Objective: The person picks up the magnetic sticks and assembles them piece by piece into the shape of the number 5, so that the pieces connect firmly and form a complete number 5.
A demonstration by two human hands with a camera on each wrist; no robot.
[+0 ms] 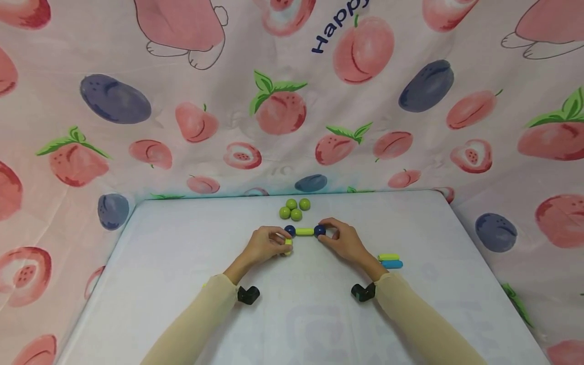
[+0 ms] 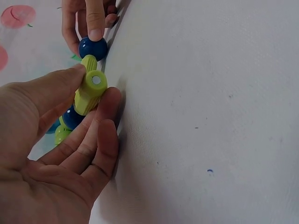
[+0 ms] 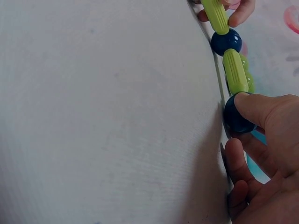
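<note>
At the white table [image 1: 182,238], near the green balls [image 1: 296,215], my left hand [image 1: 265,242] pinches a rod [image 2: 89,93], my right hand [image 1: 343,241] a blue ball [image 1: 320,230] — both likely light, stiff and slick, best gripped around the middle.

Lettering [image 1: 338,19] cut off above, 1 blue ball [image 3: 236,118] partly hidden by right hand [image 1: 344,244]

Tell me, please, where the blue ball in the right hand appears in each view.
Head: the blue ball is slightly right of centre, below mid-height, in the right hand.
Left wrist: the blue ball is near the top, left of centre.
Right wrist: the blue ball is right of centre, about mid-height.
Shared landmark: the green stick touching it.
</note>
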